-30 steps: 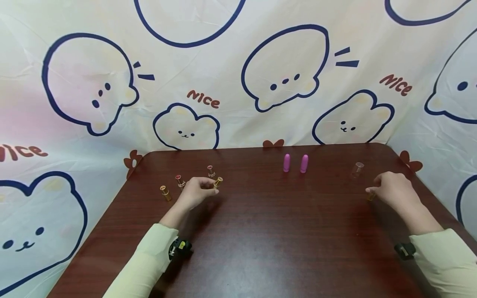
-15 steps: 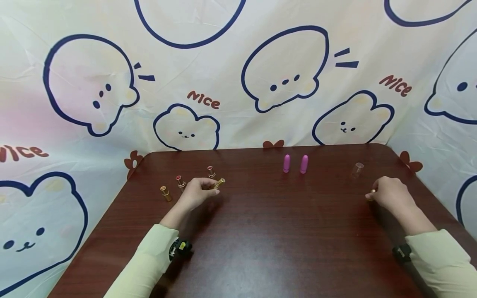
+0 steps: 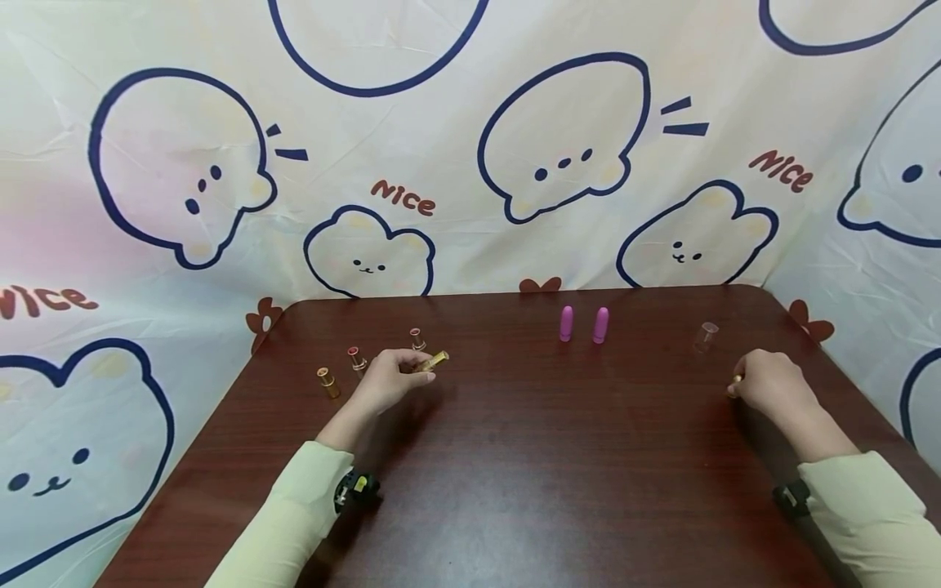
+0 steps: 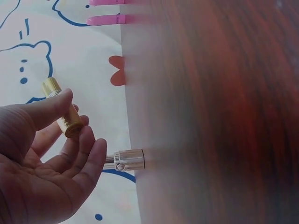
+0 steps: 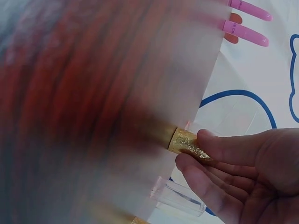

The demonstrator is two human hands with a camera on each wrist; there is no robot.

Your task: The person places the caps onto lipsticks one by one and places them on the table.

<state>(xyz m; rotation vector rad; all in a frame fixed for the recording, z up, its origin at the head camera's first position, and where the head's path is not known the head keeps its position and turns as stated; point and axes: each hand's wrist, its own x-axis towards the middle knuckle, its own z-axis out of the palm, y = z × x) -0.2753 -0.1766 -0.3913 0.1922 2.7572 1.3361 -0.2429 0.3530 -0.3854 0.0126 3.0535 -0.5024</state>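
My left hand (image 3: 390,382) pinches a gold lipstick tube (image 4: 71,123) between thumb and fingers, tilted above the table. Behind that hand stands a silver-based lipstick (image 4: 128,160). Two more lipstick tubes stand to its left in the head view, one with a red tip (image 3: 356,356) and one gold tube (image 3: 327,383). At the right, my right hand (image 3: 775,382) pinches a glittery gold lipstick cap or tube (image 5: 183,142) by its upper part. Its lower end is at the tabletop; contact is hard to tell. A clear cap (image 5: 180,198) stands close to the right fingers.
Two pink bullet-shaped tubes (image 3: 566,323) stand upright near the far middle edge of the brown table (image 3: 544,457). In the head view a clear cap (image 3: 706,336) stands at the far right. A patterned cloth (image 3: 456,147) hangs behind the table.
The gold tube in my left hand has tipped over from more upright to leaning right. My right hand has sunk slightly and shifted a little, still gripping the gold piece.
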